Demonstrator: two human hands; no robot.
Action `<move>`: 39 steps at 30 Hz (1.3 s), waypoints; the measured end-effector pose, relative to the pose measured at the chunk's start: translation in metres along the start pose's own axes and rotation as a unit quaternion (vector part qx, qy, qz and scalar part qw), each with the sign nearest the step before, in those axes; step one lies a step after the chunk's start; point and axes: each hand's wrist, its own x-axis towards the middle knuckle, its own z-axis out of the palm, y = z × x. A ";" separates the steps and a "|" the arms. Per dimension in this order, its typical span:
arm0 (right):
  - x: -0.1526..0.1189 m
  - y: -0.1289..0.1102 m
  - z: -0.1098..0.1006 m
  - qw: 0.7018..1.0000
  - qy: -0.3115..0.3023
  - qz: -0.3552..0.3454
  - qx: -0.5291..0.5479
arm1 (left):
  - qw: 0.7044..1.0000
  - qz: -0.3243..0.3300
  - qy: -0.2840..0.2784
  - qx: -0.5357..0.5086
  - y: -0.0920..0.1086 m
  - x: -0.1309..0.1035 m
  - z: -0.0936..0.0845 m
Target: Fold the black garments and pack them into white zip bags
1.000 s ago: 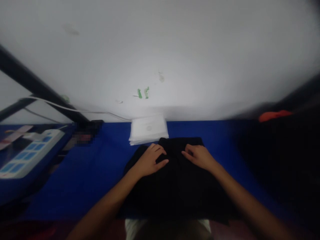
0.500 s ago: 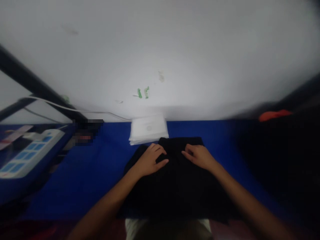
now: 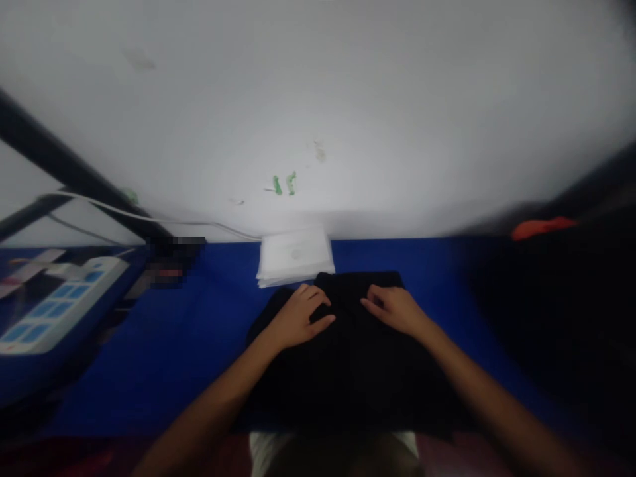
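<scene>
A black garment (image 3: 358, 371) lies spread over the blue tabletop in front of me, with a band-like straight edge at its far end. Its dark folds are hard to make out. On its left part rests my left hand (image 3: 304, 315), fingers slightly bent and thumb apart, holding nothing that I can see. My right hand (image 3: 395, 308) lies on the right part, below the far edge; its fingers are curled loosely, with the thumb apart from them. Both hands touch the cloth from above.
A stack of flat white sheets or packets (image 3: 297, 255) lies against the wall, just beyond the garment. At left are a white power strip (image 3: 64, 305) with blue sockets, a pale cable (image 3: 149, 218) and a dark frame bar (image 3: 64, 149). Something orange (image 3: 544, 228) sits at right.
</scene>
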 end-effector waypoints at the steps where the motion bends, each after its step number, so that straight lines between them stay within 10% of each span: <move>1: 0.000 0.000 0.000 1.000 -0.001 -0.001 0.003 | 1.000 0.002 -0.001 0.003 0.000 0.000 0.000; 8: -0.017 -0.003 -0.014 0.996 -0.025 -0.049 0.071 | 0.998 0.034 0.005 0.051 0.026 -0.034 -0.009; 13: -0.069 -0.010 -0.026 0.972 -0.116 -0.104 0.174 | 0.988 0.144 0.045 0.022 0.039 -0.095 -0.014; 19: -0.135 -0.013 -0.030 0.965 -0.110 -0.089 0.223 | 0.986 0.099 0.078 0.108 0.022 -0.149 -0.013; 39: -0.169 -0.005 -0.019 0.962 -0.037 -0.032 0.270 | 0.979 0.116 0.110 0.129 0.021 -0.166 -0.014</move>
